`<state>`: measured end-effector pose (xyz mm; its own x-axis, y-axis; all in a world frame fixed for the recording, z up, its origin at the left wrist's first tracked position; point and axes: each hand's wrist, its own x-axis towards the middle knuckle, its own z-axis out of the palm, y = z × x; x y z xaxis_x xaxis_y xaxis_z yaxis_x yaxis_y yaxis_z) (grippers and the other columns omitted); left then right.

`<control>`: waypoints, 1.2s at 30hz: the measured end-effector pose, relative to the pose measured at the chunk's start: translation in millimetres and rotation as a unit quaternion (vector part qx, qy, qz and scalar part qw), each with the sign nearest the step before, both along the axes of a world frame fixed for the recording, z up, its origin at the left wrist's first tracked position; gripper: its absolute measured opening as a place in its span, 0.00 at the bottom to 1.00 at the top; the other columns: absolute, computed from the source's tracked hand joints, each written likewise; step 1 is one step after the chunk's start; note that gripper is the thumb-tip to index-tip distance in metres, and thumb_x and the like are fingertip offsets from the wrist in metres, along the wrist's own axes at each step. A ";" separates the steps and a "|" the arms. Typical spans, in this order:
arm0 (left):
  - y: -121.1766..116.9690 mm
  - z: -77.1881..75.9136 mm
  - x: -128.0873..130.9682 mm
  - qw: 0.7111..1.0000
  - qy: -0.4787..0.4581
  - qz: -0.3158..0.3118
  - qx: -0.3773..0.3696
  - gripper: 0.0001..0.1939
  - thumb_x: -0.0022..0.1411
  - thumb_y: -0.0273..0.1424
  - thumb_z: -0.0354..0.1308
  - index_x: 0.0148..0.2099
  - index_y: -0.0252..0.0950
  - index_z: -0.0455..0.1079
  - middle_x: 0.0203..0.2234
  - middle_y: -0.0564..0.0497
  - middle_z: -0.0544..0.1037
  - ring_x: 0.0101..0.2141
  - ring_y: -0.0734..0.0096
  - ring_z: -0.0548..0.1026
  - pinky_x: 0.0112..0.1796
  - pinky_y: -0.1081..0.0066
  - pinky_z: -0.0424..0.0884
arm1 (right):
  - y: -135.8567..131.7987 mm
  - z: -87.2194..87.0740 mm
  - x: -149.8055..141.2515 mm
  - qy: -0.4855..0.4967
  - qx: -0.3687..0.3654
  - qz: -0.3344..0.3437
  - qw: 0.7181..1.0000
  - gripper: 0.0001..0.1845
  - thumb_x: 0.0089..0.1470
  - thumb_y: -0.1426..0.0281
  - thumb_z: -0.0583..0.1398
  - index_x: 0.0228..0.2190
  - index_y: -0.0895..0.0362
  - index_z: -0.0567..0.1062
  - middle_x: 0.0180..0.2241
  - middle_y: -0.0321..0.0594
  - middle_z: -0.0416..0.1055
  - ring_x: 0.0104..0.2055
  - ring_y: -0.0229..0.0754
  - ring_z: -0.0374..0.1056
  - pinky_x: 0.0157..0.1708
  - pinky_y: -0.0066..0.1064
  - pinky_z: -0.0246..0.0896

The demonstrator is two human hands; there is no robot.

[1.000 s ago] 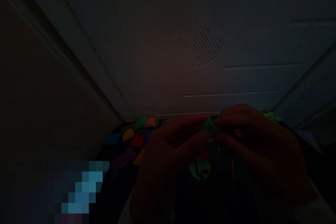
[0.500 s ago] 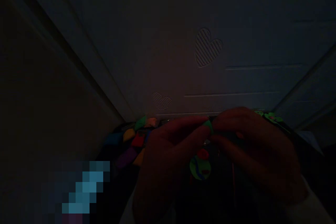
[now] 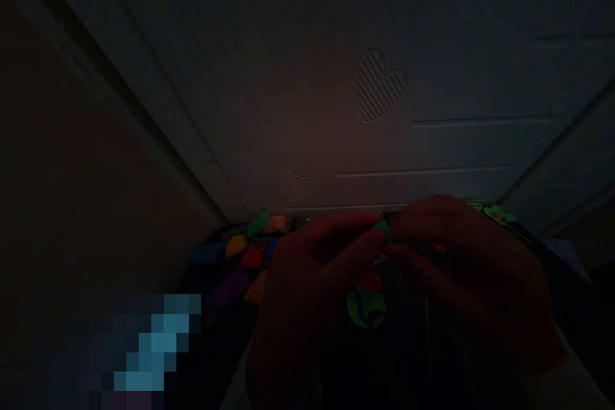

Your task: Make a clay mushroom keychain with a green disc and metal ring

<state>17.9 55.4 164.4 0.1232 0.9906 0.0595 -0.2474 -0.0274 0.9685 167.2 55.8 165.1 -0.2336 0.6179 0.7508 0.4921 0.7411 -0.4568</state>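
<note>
In the dim light, a small green piece of modelling clay (image 3: 383, 229) sits between my two hands. My left hand (image 3: 307, 282) pinches it from the left with thumb and fingers. My right hand (image 3: 473, 269) meets its right edge, fingertips pressed close together around it. Just below lies a light green clay disc (image 3: 358, 312) with a wavy blue strip and a red piece on it. A red round clay piece (image 3: 371, 281) touches the disc's upper edge.
Several coloured clay lumps lie to the left, among them a red block (image 3: 254, 255), a yellow one (image 3: 235, 246) and a purple one (image 3: 234, 287). Green flower-like shapes (image 3: 500, 214) are at the right. A pale panel with embossed hearts (image 3: 379, 85) rises behind.
The picture is slightly brighter, with a faint warm glow on the panel. Both hands keep nearly the same place and grip on the green clay.
</note>
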 end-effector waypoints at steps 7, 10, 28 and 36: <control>-1.3 -1.5 1.6 1.000 -0.013 0.010 0.014 0.06 0.53 0.30 0.61 0.35 0.40 0.74 0.31 0.54 0.78 0.31 0.75 0.75 0.30 0.81 0.71 | 0.5 0.4 0.9 0.014 -0.006 0.003 1.000 0.06 0.48 0.74 0.61 0.32 0.55 0.72 0.30 0.33 0.69 0.33 0.32 0.65 0.32 0.24 0.61; -0.6 -1.8 1.8 0.999 -0.022 0.024 0.024 0.04 0.52 0.29 0.61 0.33 0.42 0.75 0.28 0.56 0.78 0.30 0.78 0.75 0.30 0.83 0.70 | 1.8 0.2 1.2 0.010 -0.005 0.002 1.000 0.07 0.48 0.74 0.61 0.33 0.56 0.72 0.31 0.34 0.69 0.34 0.31 0.65 0.32 0.23 0.61; -9.6 4.7 1.4 0.945 0.208 0.155 0.200 0.08 0.51 0.29 0.62 0.33 0.51 0.75 0.32 0.62 0.76 0.34 0.77 0.72 0.34 0.80 0.68 | 1.0 -1.8 5.7 0.056 -0.040 0.018 0.997 0.06 0.48 0.72 0.62 0.32 0.54 0.72 0.30 0.32 0.69 0.34 0.31 0.65 0.32 0.22 0.60; -11.8 1.8 1.6 0.954 0.204 0.146 0.166 0.07 0.52 0.32 0.62 0.34 0.51 0.74 0.30 0.62 0.77 0.31 0.77 0.73 0.32 0.79 0.69 | 1.0 -2.6 7.0 0.040 -0.032 0.008 0.999 0.06 0.49 0.74 0.61 0.32 0.54 0.71 0.31 0.32 0.68 0.35 0.31 0.64 0.34 0.22 0.59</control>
